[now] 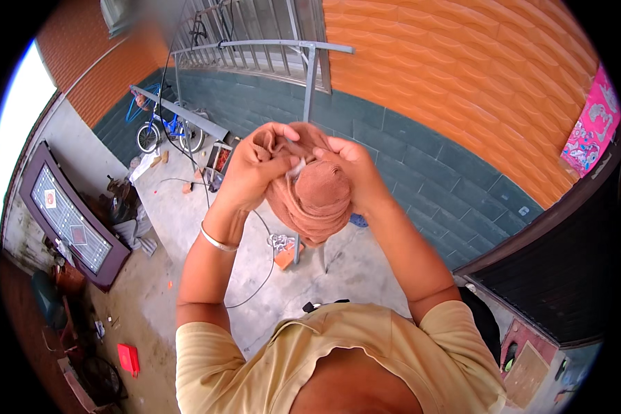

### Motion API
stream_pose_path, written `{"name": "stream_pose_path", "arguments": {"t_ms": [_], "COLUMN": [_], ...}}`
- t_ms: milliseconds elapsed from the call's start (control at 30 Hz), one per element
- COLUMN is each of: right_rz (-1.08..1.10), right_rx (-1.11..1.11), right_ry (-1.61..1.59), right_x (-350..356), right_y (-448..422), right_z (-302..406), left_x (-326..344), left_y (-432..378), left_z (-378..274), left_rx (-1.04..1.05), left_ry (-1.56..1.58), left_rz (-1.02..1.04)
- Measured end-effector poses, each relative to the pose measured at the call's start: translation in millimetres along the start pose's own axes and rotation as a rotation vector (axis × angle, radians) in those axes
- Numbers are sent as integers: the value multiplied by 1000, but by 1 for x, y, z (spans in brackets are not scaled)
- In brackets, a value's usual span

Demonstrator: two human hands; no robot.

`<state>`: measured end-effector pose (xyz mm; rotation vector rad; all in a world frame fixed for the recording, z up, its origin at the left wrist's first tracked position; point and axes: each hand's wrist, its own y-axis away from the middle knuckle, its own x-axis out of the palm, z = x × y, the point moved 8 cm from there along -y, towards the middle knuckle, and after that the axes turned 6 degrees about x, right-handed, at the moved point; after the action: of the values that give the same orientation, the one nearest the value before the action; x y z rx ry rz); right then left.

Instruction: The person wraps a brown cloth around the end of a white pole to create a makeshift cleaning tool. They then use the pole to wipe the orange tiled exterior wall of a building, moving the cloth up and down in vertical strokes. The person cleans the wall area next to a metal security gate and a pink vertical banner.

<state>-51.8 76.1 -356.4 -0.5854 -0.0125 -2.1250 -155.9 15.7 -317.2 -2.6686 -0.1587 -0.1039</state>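
A bunched reddish-brown cloth (313, 199) hangs in front of my chest, gathered into folds with a rounded bulge at its front. My left hand (259, 165) pinches its upper left edge between thumb and fingers; a white bangle circles that wrist. On the upper right side, my right hand (354, 168) grips the same cloth with its thumb on the top fold. A small whitish patch (297, 168) shows in the folds between the two thumbs. What the cloth wraps, if anything, is hidden.
A grey metal frame (310, 77) rises behind the cloth, a chain (282, 241) and brick (288, 257) by its foot. A black cable crosses the concrete floor (243, 331). A blue bicycle (171, 127) stands far left, a purple door panel (75, 217) leans nearer, and a red box (129, 358) lies below.
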Motion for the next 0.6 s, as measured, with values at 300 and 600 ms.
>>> {"name": "stream_pose_path", "arguments": {"t_ms": [300,600], "right_rz": [125,260], "right_rx": [214,185], "right_ry": [246,-151], "right_x": [6,26], "right_y": [-1,7], "right_z": [5,0], "left_x": [-1,38], "left_y": [-24,-56], "left_z": [-26,-17], "left_rx": [6,99], "left_ry": [-179,-525], "left_rz": [100,238]}}
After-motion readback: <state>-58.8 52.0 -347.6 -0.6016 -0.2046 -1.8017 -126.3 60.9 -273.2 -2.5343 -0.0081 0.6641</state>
